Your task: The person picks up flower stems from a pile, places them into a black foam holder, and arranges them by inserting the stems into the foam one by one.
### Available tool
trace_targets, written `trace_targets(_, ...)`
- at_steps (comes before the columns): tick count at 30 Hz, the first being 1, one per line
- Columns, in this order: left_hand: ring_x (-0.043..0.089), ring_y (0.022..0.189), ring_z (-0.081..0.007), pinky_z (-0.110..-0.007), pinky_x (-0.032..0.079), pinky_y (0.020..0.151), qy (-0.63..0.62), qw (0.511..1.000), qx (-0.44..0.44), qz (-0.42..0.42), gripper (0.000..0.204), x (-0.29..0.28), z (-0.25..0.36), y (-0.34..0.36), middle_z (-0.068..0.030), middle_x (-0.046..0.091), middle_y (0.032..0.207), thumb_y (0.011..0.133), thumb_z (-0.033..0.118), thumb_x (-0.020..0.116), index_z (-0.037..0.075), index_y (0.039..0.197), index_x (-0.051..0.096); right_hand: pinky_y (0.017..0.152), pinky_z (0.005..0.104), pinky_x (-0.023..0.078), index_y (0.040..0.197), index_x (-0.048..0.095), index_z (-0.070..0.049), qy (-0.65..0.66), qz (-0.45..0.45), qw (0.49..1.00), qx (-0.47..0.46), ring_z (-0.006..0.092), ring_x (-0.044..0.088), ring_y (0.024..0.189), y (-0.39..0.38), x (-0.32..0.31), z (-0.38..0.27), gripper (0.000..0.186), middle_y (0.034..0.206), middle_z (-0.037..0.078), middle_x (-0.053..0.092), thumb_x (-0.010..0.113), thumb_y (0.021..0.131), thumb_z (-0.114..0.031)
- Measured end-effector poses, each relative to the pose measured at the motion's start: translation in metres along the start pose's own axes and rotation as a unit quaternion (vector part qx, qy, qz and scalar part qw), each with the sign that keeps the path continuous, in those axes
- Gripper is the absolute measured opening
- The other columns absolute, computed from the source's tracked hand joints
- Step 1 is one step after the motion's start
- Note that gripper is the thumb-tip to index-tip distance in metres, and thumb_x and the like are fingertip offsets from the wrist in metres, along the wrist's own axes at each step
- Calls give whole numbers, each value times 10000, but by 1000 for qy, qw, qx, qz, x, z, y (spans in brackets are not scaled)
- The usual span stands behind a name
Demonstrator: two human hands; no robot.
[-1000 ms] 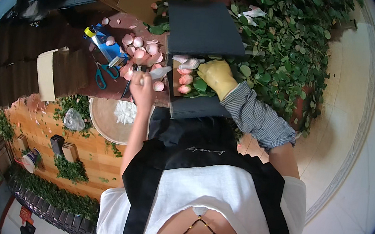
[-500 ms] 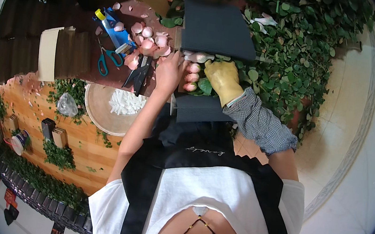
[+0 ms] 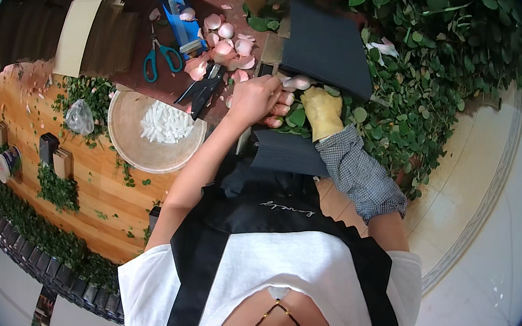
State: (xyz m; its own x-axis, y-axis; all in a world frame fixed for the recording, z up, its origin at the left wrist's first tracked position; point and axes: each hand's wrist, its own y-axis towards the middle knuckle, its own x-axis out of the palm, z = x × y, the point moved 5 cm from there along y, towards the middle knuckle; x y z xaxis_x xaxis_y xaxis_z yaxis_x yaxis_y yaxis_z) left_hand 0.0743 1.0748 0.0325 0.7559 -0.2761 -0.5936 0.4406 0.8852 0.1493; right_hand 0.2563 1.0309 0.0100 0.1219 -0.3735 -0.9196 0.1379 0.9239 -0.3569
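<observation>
A pale rose head in a white sleeve (image 3: 297, 82) lies between my two hands. My bare left hand (image 3: 256, 98) pinches at its left end, the fingertips drawn together. In a yellow glove, my right hand (image 3: 322, 112) is closed at its other end; the stem is hidden by the glove. Several pink roses (image 3: 280, 104) lie stacked just below, partly behind my left fingers, with green leaves beside them. Black corrugated card (image 3: 329, 47) rises beyond the hands, and another dark ribbed sheet (image 3: 292, 152) lies on the near side.
Left of my hands are a black stapler-like tool (image 3: 203, 93), teal-handled scissors (image 3: 163, 62), a blue tape dispenser (image 3: 180, 24) and loose pink petals (image 3: 225, 46). A round bowl (image 3: 120, 138) holds white sleeves. Leafy stems (image 3: 416, 84) heap at the right.
The sleeved rose head now shows more plainly between my hands. My left hand has shifted right over the pink roses, covering part of them. The whole view has swung slightly.
</observation>
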Motion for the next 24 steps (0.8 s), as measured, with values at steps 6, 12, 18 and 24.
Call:
trace_targets(6, 651, 780, -278, -372, 509, 692, -9, 978, -165, 129, 109, -87, -65, -18, -173, 668, 864, 825, 120, 649, 15, 801, 646, 692, 420, 550, 851, 722, -92, 31, -4, 999, -6, 274, 706, 787, 3, -2, 8, 238, 794, 87, 722, 606, 859, -300)
trace_targets(12, 660, 760, -294, -404, 507, 742, -185, 962, -149, -131, 298, -2, -64, -19, -140, 678, 823, 834, 257, 713, 16, 974, 605, 691, 425, 553, 879, 704, -90, 37, -14, 999, -31, 273, 705, 796, -4, -20, -3, 257, 851, 105, 723, 566, 906, -305)
trace_targets(18, 672, 773, -387, -448, 521, 687, -22, 993, -87, -71, 278, 16, 9, 14, -171, 699, 838, 874, 335, 657, 60, 899, 693, 704, 425, 548, 885, 689, -92, 64, 70, 993, -63, 271, 695, 794, -10, -13, 13, 245, 849, 96, 717, 606, 881, -323)
trace_targets(24, 681, 714, -330, -419, 507, 645, -82, 958, -270, 55, 232, -73, -34, -44, -196, 665, 775, 830, 256, 670, 28, 868, 681, 758, 427, 538, 914, 698, -107, 87, 64, 993, -41, 264, 689, 853, -6, -19, 14, 258, 875, 82, 721, 613, 884, -348)
